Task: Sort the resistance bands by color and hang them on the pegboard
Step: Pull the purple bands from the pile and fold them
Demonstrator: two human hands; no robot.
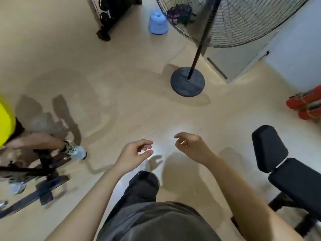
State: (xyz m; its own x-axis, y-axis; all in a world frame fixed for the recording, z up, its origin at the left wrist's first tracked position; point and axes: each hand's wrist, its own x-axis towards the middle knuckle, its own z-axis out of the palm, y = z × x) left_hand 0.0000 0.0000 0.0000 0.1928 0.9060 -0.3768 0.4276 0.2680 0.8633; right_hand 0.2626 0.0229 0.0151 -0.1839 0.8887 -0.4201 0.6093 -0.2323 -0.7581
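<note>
Head view: looking down at a beige floor [121,75].
Cut off: fan [243,20] cage at top right; red rolls [305,105] at right edge, hard to tell whether resistance bands.
Blurred: second person [34,141] at left edge.
Left hand [137,153]: lower centre, fingers loosely curled, thumb near forefinger, holding nothing visible.
Right hand [191,146]: just beside, not touching, fingers loosely curled, empty.

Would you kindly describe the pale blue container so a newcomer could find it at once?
Find the big standing fan at the top right. Just left of its wire cage, right of the black weight rack, the container stands on the floor. It alone is pale blue, squat, narrowing upward.
</note>
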